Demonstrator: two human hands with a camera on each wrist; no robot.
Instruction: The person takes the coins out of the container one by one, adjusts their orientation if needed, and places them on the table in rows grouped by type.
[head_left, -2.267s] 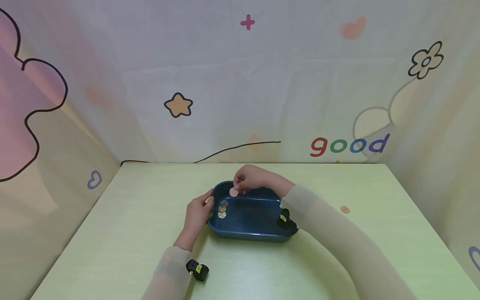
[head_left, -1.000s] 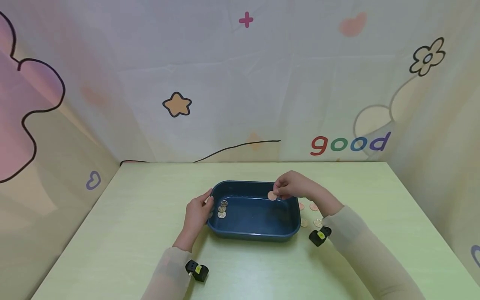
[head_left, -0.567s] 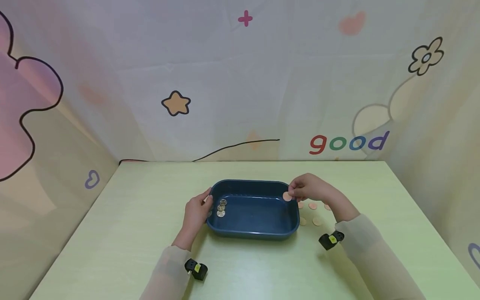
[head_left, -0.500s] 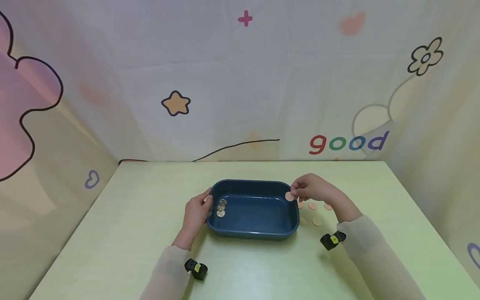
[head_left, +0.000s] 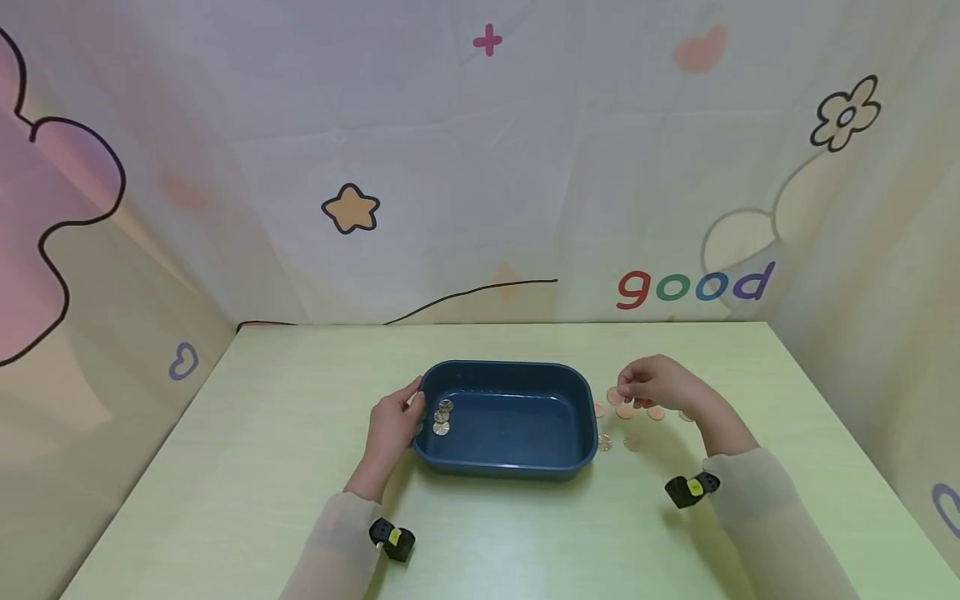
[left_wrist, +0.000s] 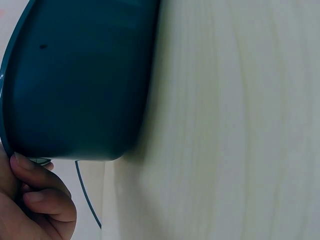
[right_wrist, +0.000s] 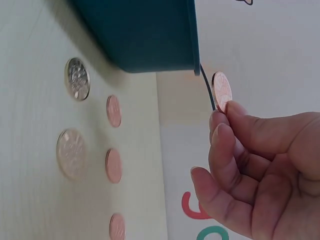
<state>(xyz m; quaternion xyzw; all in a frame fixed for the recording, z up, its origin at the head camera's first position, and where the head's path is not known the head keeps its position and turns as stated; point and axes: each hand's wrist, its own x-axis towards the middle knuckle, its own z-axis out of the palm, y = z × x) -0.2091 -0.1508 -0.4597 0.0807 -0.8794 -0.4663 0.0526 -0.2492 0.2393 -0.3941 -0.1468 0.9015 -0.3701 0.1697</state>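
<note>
A dark blue rectangular tray (head_left: 517, 469) sits on the table in the head view. My left hand (head_left: 392, 427) grips its left end, thumb at the rim; the left wrist view shows the curled fingers (left_wrist: 47, 200) there. Inside that end lie a few overlapping silvery coins (head_left: 442, 428). My right hand (head_left: 660, 385) is right of the tray, pinching a copper-coloured coin (head_left: 615, 396) between thumb and fingertips. The right wrist view shows this coin (right_wrist: 222, 92) raised, above other coins on the table.
Right of the tray lies a row of copper-coloured coins (head_left: 656, 412). Nearer the front are a silvery coin (head_left: 605, 442) and a paler coin (head_left: 632, 443). Printed cloth (head_left: 450, 167) hangs behind and beside the pale green table (head_left: 300, 417).
My right hand, with the coin pinched, has moved right from over the tray's left end, past its right rim, to above the table coins. My left hand and the tray have stayed put.
</note>
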